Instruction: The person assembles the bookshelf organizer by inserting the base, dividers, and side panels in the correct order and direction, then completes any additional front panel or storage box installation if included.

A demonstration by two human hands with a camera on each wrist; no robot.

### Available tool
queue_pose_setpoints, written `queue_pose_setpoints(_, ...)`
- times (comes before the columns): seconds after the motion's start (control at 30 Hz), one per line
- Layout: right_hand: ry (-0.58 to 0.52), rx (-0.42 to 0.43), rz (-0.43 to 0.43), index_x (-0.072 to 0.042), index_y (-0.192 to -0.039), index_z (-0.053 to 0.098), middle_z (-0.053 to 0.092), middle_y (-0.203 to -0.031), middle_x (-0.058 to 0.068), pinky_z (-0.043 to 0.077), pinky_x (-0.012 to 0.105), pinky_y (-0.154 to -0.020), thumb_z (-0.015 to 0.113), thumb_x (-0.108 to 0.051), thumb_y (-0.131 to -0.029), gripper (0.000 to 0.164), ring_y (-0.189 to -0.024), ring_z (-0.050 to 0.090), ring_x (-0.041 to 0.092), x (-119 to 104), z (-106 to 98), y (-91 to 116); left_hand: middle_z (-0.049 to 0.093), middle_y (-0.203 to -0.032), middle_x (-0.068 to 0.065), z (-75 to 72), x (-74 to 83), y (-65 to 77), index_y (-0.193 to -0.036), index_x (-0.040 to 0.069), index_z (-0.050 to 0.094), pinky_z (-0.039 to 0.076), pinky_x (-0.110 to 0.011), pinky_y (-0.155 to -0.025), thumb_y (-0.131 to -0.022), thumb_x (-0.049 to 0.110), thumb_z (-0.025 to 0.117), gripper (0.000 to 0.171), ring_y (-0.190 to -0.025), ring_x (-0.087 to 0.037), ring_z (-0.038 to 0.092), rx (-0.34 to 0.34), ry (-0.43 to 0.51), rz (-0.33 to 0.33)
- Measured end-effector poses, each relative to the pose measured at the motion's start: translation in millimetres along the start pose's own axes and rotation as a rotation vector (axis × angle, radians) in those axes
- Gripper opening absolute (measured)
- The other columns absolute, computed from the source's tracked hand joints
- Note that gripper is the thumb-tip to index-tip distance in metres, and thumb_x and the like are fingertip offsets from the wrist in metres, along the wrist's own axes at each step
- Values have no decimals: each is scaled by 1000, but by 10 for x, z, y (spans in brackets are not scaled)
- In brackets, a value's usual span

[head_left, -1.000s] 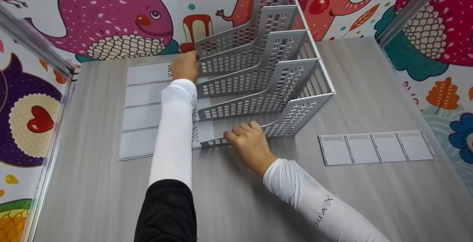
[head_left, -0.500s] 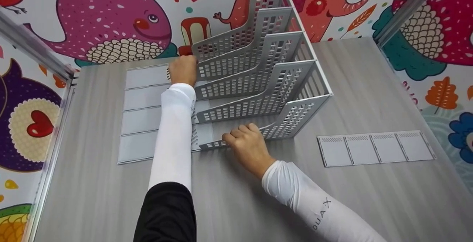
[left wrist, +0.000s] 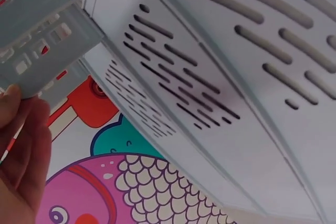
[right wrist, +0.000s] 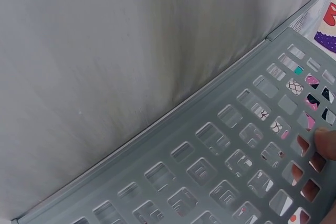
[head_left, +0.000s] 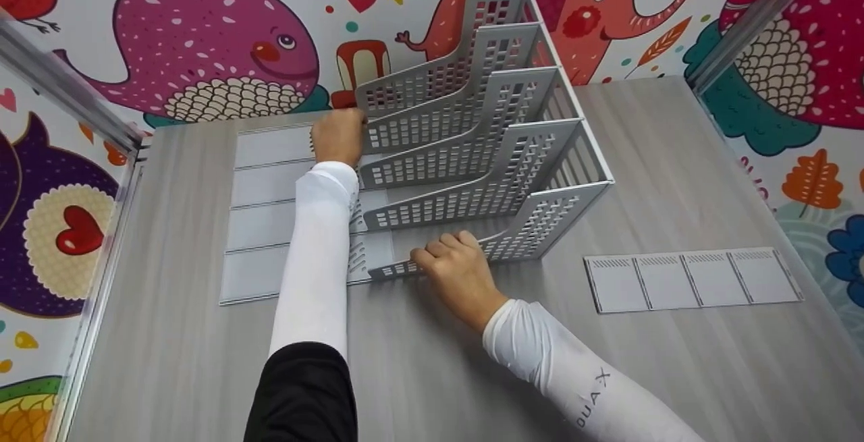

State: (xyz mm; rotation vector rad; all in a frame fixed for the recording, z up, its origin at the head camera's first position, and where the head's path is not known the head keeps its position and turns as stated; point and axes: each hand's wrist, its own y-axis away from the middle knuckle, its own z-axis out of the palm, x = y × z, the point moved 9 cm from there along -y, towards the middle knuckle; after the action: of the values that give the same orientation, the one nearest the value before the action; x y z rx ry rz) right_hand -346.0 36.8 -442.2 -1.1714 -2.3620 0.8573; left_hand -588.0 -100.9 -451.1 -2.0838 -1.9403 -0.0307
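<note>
A grey file rack (head_left: 466,145) with perforated dividers stands on the table, its high back to the right. My left hand (head_left: 337,137) is at the low front end of the far dividers; in the left wrist view its thumb and fingers pinch a perforated panel's corner (left wrist: 39,72). My right hand (head_left: 459,277) grips the low top edge of the near side panel (head_left: 547,219), the thumb showing at the right of the right wrist view. A light grey slotted panel (head_left: 255,226) lies flat at the rack's front, partly hidden by my left sleeve.
A separate light grey ribbed panel (head_left: 695,280) lies flat on the wood-grain table (head_left: 418,374) at the right. Walls with cartoon animals (head_left: 216,37) rise behind and at both sides. Metal posts (head_left: 74,84) stand at the corners.
The scene shifts slightly within the head view. Both hands keep their places on the rack, and the rack and panels stay put on the table.
</note>
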Motion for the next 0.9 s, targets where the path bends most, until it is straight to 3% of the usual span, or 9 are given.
queue_pose_setpoints(0.2,1,19,-13,-22,-76,68,66,-65,-9,34,27,-63,72,-13,-68,13,-59,52,12,-67,8,1,75,-98,-10,1,-71,14,-105,13,74,55,-46,-72,-92,13,59,19,-85,-30,71,26,-24,-38)
queue_pose_setpoints(0.43,12,-7,3,-21,-77,70,68,-67,-8,34,27,-63,70,-9,-67,15,-59,52,13,-12,10,4,75,-93,-12,-1,-29,52,-102,11,73,55,-47,-66,-93,16,58,18,-80,-32,70,75,7,5)
queue_pose_setpoints(0.57,21,-9,-19,-22,-77,69,67,-66,-9,33,27,-62,71,-10,-68,15,-58,51,12,-33,15,18,75,-94,-11,33,-74,68,-103,12,73,55,-48,-67,-93,18,59,18,-80,-32,70,79,5,-38)
queue_pose_setpoints(0.8,4,10,-2,-21,-76,69,67,-65,-7,32,27,-62,67,-6,-67,18,-58,50,13,7,-6,21,74,-98,-12,71,-11,12,-105,12,73,55,-48,-72,-92,12,58,20,-84,-32,70,44,-2,-34)
queue_pose_setpoints(0.9,8,19,-10,-21,-76,68,66,-64,-7,33,27,-62,69,-6,-65,19,-58,49,12,31,-21,25,74,-101,-11,79,-2,-18,-105,13,73,54,-49,-76,-92,11,58,20,-89,-32,70,9,37,-33)
